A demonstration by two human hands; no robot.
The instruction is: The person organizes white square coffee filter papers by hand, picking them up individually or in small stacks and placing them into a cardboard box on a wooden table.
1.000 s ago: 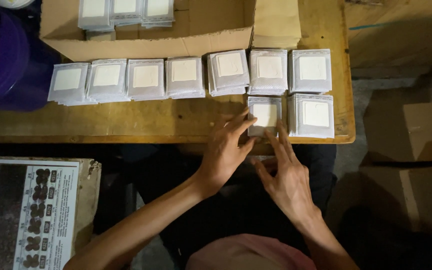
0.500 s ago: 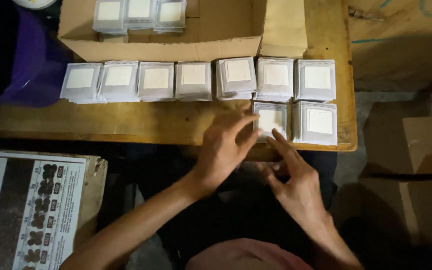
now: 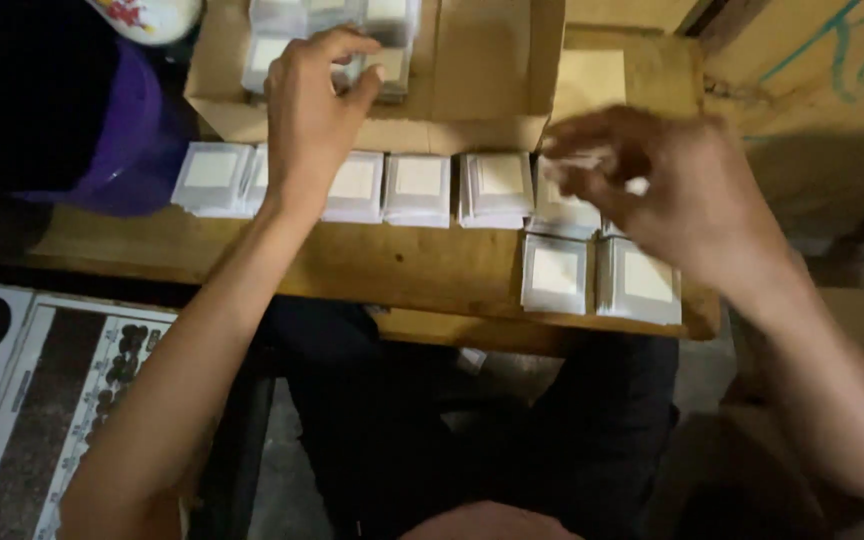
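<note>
Head view:

- The left hand (image 3: 314, 105) reaches forward into the open brown cardboard box (image 3: 472, 90) at the far edge of the bench. Its fingers are curled around the top of a bundle of small white square packets (image 3: 377, 62) standing inside the box, thumb on one side and fingertips on the other: a pinch grip suited to lifting one bundle clear of its neighbours.
- Further packets of the same kind stand packed side by side in the box, upright and touching, which keeps them from toppling.
- The right hand (image 3: 667, 190) hovers above the right end of the worn wooden bench (image 3: 382, 265). It is motion-blurred; the fingers look bent around something small and pale, but whether it grips anything cannot be told.
- A row of white square packet stacks (image 3: 417, 188) lies flat along the bench just in front of the box, edges touching, faces up.
- Two more white packet stacks (image 3: 600, 278) sit in a second row near the bench's front right corner, just below the right hand.
- A purple rounded container (image 3: 127, 150) stands at the left, beside the row.
- A printed black-and-white sheet (image 3: 42, 400) lies below the bench at lower left.
</note>
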